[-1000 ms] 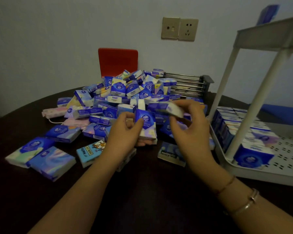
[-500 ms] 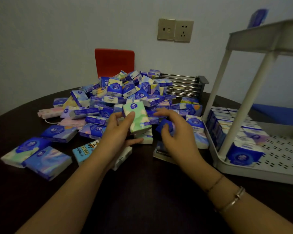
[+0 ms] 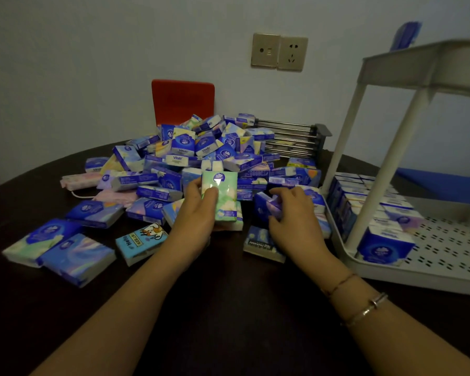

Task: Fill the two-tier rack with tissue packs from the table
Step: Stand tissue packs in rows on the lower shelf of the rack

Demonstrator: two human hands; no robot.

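Observation:
A big heap of tissue packs (image 3: 201,156) covers the middle of the dark table (image 3: 228,308). My left hand (image 3: 194,213) holds a green tissue pack (image 3: 223,194) upright at the heap's front edge. Just to its right, my right hand (image 3: 293,221) grips a blue-purple tissue pack (image 3: 265,206) low over the table. The white two-tier rack (image 3: 445,270) stands at the right; a row of packs (image 3: 364,202) lines the left side of its lower tier, and one blurred pack (image 3: 406,35) shows above the upper tier.
Loose packs lie at the front left, among them a light-blue cartoon pack (image 3: 140,242) and two larger packs (image 3: 57,248). A pack (image 3: 263,244) lies under my right wrist. A red chair back (image 3: 182,101) and a metal wire rack (image 3: 293,139) stand behind the heap.
My left hand swapped a blue pack for the green one and keeps it upright. My right hand let go of its earlier pack, dropped toward the table and closed on a blue-purple pack.

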